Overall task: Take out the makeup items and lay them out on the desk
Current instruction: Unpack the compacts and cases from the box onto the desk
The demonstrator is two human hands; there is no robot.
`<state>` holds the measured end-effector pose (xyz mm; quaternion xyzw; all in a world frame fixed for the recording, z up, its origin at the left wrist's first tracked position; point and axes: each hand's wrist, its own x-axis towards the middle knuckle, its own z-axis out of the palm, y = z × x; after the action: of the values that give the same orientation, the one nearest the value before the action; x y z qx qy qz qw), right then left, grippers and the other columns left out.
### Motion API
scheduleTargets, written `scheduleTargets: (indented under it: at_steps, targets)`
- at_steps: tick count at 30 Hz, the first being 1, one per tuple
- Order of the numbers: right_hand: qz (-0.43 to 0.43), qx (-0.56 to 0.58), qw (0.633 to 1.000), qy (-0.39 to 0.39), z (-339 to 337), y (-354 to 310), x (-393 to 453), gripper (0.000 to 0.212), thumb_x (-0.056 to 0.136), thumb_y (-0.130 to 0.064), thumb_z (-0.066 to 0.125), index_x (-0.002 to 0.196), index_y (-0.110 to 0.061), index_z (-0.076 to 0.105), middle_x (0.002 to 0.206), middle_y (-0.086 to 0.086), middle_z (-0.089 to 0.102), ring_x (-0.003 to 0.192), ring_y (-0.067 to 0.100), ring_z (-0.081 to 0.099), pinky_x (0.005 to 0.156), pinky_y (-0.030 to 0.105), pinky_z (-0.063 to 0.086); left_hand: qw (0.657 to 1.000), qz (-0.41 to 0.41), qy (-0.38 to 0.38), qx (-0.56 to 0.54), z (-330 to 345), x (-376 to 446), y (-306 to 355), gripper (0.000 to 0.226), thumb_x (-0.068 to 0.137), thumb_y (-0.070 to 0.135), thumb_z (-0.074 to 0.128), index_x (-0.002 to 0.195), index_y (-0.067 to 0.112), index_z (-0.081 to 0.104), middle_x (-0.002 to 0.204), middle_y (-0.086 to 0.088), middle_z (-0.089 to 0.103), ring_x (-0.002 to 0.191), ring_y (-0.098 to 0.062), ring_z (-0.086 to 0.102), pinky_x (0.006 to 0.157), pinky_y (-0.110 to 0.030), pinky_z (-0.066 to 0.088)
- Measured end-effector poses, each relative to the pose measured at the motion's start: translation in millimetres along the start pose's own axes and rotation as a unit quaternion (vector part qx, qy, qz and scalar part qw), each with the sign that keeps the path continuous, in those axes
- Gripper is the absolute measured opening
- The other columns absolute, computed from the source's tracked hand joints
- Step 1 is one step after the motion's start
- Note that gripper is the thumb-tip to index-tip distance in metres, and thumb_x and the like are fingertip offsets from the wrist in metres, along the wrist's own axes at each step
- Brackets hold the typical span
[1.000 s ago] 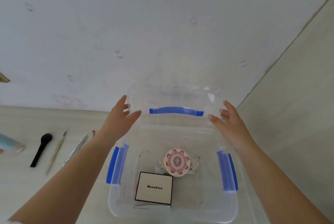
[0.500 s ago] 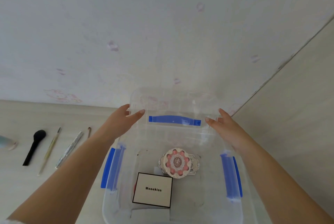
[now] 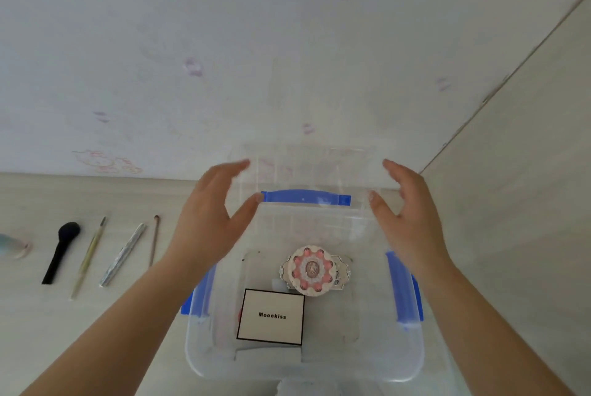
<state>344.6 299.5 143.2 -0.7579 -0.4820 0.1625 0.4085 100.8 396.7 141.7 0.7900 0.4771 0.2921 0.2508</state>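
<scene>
A clear storage box point(image 3: 415, 360) with blue side latches stands open on the desk. Inside lie a round pink flower-patterned compact point(image 3: 311, 271) and a white square "Mooekiss" box point(image 3: 271, 316). The clear lid point(image 3: 307, 172), with its blue handle, stands upright at the box's far end near the wall. My left hand point(image 3: 211, 219) grips the lid's left edge between fingers and thumb. My right hand point(image 3: 412, 213) grips its right edge the same way. On the desk to the left lie a black powder brush point(image 3: 60, 251), a thin brush point(image 3: 88, 259), a silver pen-shaped item point(image 3: 123, 255) and a small brown brush point(image 3: 154, 240).
A teal bottle point(image 3: 12, 245) lies at the left edge of the view. The white wall point(image 3: 287, 60) runs close behind the box, and a beige side panel point(image 3: 518, 203) closes in the right. Bare desk shows in front of the laid-out brushes.
Both hands have opened wider around the lid's side edges. The lid stands a little farther back toward the wall. The box's contents have not moved.
</scene>
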Motion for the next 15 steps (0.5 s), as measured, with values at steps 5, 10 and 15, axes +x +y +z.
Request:
scheduleTargets:
  at_steps: [5,10,15]
  targets:
    - [-0.112,-0.113,0.976,-0.146,9.9,-19.1,-40.7,0.033,0.089,-0.025,0.059,0.123,-0.023,0.058,0.120,-0.009,0.057,0.110,0.003,0.053,0.090,0.013,0.037,0.951,0.141,-0.249,0.120,5.9,-43.9,24.5,0.045,0.087,0.045,0.053,0.131,0.033,0.049,0.127,0.014,0.055,0.116,-0.006,0.052,0.095,-0.017,0.038]
    - [0.085,-0.265,0.909,-0.311,42.8,-8.8,-52.6,0.050,0.090,-0.035,0.055,0.133,-0.013,0.040,0.135,0.006,0.042,0.117,0.023,0.050,0.089,0.033,0.043,0.834,0.066,-0.458,0.300,45.0,-54.8,10.0,0.058,0.083,0.041,0.064,0.133,0.018,0.044,0.126,-0.003,0.050,0.119,-0.023,0.048,0.096,-0.037,0.044]
    - [0.172,-0.307,0.882,-0.314,75.0,10.8,-53.4,0.059,0.081,-0.044,0.062,0.127,-0.010,0.044,0.125,0.010,0.045,0.114,0.027,0.051,0.088,0.032,0.043,0.783,0.070,-0.486,0.381,66.4,-58.4,5.0,0.060,0.078,0.041,0.070,0.124,0.009,0.050,0.124,-0.011,0.049,0.115,-0.029,0.051,0.091,-0.039,0.044]
